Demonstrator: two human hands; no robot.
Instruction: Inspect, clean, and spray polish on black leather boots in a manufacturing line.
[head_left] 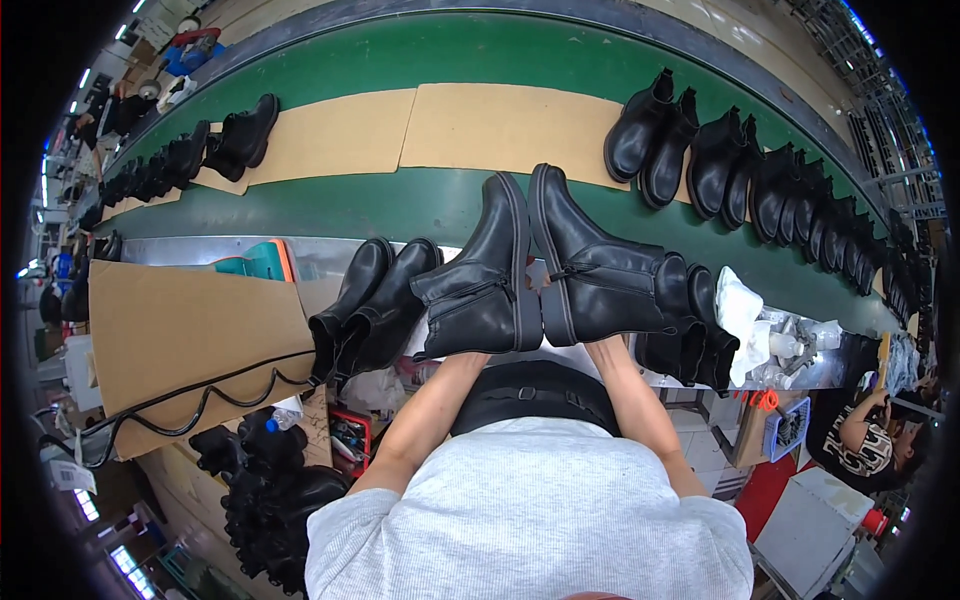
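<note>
Two black leather ankle boots with side zippers are held up in front of me, soles facing each other and toes pointing away. My left forearm (pixel 428 415) runs up behind the left boot (pixel 475 290), which my left hand holds. The right boot (pixel 605 275) is held by my right hand, at the end of my right forearm (pixel 635 405). The boots hide nearly all of both hands; a sliver of skin shows between the soles. One pair of black boots (pixel 375 300) stands just left of them, and another pair (pixel 700 335) partly shows at the right.
Rows of black boots stand on the green conveyor belt (pixel 440 210), at right (pixel 720 165) and far left (pixel 240 140). Cardboard sheets (pixel 500 120) lie along it. A cardboard panel (pixel 200 340) with a coiled black cable is at left. White tissue (pixel 738 310) and plastic pieces sit right. Another person (pixel 860 440) is far right.
</note>
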